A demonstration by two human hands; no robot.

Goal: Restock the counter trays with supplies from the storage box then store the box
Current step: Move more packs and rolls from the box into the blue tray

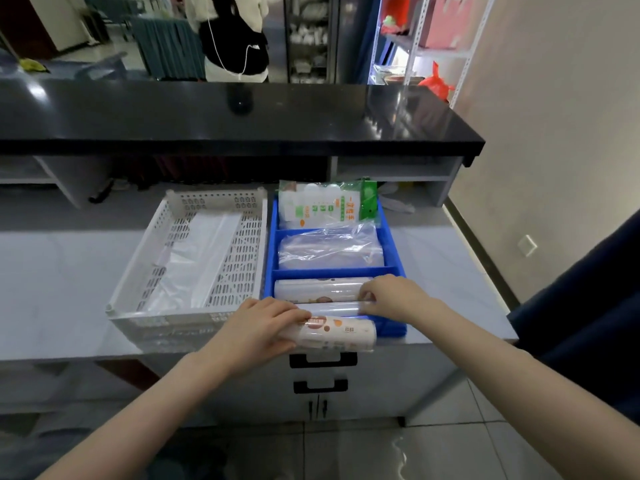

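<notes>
Left hand (pixel 263 327) grips white printed roll (pixel 341 336) at 6 o'clock edge of blue divided plastic tray (pixel 273 244); right hand (pixel 391 296) pinches clear glossy roll (pixel 332 308). White perforated basket (pixel 242 258) at tray's 9 o'clock.

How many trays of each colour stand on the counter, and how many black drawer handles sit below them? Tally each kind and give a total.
white tray: 1
blue tray: 1
black drawer handles: 2
Total: 4
</notes>
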